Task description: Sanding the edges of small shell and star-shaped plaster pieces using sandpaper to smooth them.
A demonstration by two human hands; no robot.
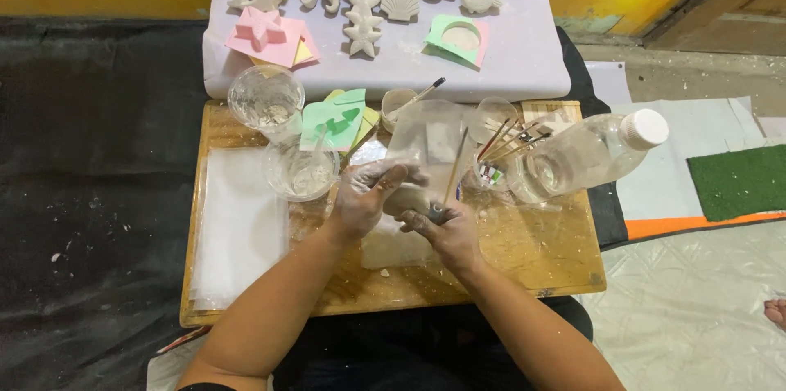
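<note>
My left hand (364, 194) is dusted white and closed around a small white plaster piece (407, 197) over the middle of the wooden board (540, 252). My right hand (446, 231) grips a thin wooden-handled tool (454, 170), with its working end against the plaster piece. Both hands meet just in front of a clear plastic container (426, 137). A clear cup (299, 170) with white residue stands just left of my left hand.
A clear plastic bottle (589, 153) lies on its side at the board's right, beside a cup of brushes (508, 141). White plaster shells and starfish (364, 27) lie on a pale sheet (516, 55) at the back, with pink (266, 31) and green moulds (454, 37). Another clear cup (264, 99) stands back left.
</note>
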